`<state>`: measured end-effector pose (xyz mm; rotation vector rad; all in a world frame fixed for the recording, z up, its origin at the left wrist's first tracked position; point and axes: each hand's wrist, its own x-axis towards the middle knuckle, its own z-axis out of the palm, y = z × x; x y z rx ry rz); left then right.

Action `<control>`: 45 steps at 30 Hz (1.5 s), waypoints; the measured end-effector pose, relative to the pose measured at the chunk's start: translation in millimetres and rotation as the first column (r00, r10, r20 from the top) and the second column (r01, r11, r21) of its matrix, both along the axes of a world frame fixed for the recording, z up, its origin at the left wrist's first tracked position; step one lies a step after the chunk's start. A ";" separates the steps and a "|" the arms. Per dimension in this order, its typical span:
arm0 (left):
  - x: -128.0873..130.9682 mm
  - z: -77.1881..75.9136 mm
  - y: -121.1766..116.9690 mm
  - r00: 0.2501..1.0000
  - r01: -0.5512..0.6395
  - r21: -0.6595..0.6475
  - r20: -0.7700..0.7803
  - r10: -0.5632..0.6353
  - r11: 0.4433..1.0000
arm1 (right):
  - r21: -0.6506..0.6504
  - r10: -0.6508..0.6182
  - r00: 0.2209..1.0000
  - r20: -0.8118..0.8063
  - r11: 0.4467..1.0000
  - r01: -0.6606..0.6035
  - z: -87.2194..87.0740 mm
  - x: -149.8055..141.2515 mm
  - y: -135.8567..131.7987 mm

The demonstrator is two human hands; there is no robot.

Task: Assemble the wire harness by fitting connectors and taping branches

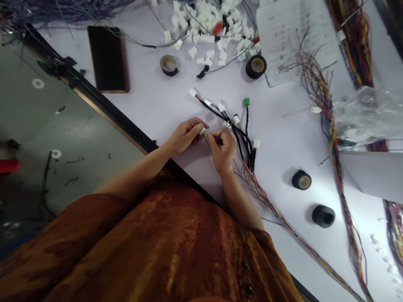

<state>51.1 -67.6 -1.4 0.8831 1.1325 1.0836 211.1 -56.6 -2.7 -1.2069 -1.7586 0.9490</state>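
Between thumb and fingers, my left hand (185, 135) pinches a small white connector (202, 131) near the table's front edge. My right hand (223, 150) is closed on thin wires just beside that connector; their ends are hidden by my fingers. Right of my hands lies a wiring harness (250, 147), its black-taped branches ending in several white connectors and a green connector (246, 101). Its loose coloured wires (277, 216) run down to the lower right.
A heap of white connectors (217, 29) lies at the back, near a phone (108, 58) and printed sheets (296, 37). Tape rolls (256, 67) are scattered about. Another wire bundle (335, 155) and a plastic bag (368, 113) are at right. The table's dark edge (103, 111) slants at left.
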 end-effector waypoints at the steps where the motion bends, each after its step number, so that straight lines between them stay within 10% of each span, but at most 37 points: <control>1: 1.0 0.1 -0.7 1.000 0.000 0.015 -0.023 0.000 1.000 | 0.043 0.003 1.000 0.018 0.999 -0.004 -1.3 -0.4 -0.9; 24: 2.4 -5.2 -2.5 0.962 0.106 0.245 -0.272 -0.036 0.964 | -0.061 0.034 0.998 -0.058 0.997 -0.038 0.5 1.9 -1.7; 39: 2.0 -8.0 -3.9 0.995 -0.037 0.189 -0.088 0.055 0.981 | -0.137 -0.052 0.987 -0.151 0.990 0.031 4.2 7.5 4.6; 45: 4.0 -5.7 -1.8 0.993 0.020 0.197 -0.120 0.003 0.980 | -0.242 0.334 0.941 0.054 0.919 -0.312 27.6 22.7 9.3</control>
